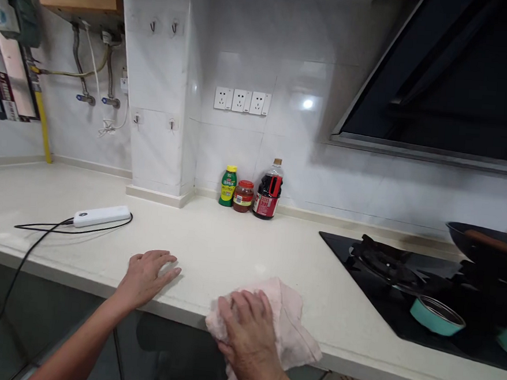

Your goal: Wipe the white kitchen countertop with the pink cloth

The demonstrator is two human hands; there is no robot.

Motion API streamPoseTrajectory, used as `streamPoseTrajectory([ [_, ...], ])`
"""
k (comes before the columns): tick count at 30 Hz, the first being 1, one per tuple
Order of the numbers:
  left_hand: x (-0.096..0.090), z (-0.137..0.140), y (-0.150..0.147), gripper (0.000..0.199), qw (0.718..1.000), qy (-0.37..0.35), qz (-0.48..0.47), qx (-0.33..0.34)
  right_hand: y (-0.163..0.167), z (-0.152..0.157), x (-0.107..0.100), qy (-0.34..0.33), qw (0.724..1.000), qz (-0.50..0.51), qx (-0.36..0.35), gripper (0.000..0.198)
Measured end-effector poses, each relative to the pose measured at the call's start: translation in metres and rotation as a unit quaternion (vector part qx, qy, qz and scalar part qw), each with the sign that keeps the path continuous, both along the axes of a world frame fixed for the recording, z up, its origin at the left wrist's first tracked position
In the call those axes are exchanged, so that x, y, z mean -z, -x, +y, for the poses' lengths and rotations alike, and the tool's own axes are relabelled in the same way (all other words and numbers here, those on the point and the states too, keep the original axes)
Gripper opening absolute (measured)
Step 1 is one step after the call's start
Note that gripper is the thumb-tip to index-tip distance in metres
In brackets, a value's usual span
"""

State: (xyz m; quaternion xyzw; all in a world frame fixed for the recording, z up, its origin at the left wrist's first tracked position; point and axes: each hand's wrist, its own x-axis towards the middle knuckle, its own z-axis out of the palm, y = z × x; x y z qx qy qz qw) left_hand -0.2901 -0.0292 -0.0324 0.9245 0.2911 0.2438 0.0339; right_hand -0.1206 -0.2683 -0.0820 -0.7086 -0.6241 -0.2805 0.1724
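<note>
My right hand [250,331] presses a pale pink cloth [290,314] onto the front of the white countertop [214,251]. Its fingers curl over the bunched cloth, and one part of the cloth hangs past the counter edge. Off to the left, my left hand [149,275] rests near the counter's front edge, fingers loosely apart and holding nothing.
Against the wall stand a green bottle [228,187], a red-lidded jar [243,197] and a dark sauce bottle [268,192]. A white power bank [103,216] with a black cable lies left. On the right are a black gas stove [385,297], a turquoise bowl [438,318] and a wok [471,240].
</note>
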Motion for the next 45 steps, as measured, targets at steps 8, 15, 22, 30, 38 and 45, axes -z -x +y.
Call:
streamPoseTrajectory([
  [8, 0.001, 0.001, -0.001, 0.040, 1.000, -0.012, 0.006, 0.005, -0.096, -0.144, 0.029, -0.077, 0.967, -0.054, 0.239, 0.079],
  [15, 0.004, 0.000, -0.006, 0.039, 1.000, -0.022, 0.004, 0.000, -0.160, -0.223, 0.042, -0.063, 0.965, -0.012, 0.256, 0.046],
  [22, 0.002, -0.002, -0.010, 0.040, 1.000, -0.027, 0.004, -0.010, -0.107, -0.139, 0.016, -0.094, 0.960, 0.008, 0.265, 0.040],
  [30, -0.005, -0.008, -0.004, 0.040, 1.000, -0.016, 0.001, -0.007, -0.035, -0.065, -0.027, -0.003, 0.972, 0.234, -0.014, 0.053],
  [38, 0.000, -0.006, -0.003, 0.039, 0.999, -0.025, -0.026, -0.002, -0.121, -0.128, -0.094, -0.270, 0.951, 0.103, 0.112, 0.048],
  [45, 0.003, -0.005, -0.002, 0.035, 0.999, -0.032, -0.034, 0.014, -0.181, -0.188, -0.013, -0.070, 0.952, 0.165, 0.249, 0.054],
])
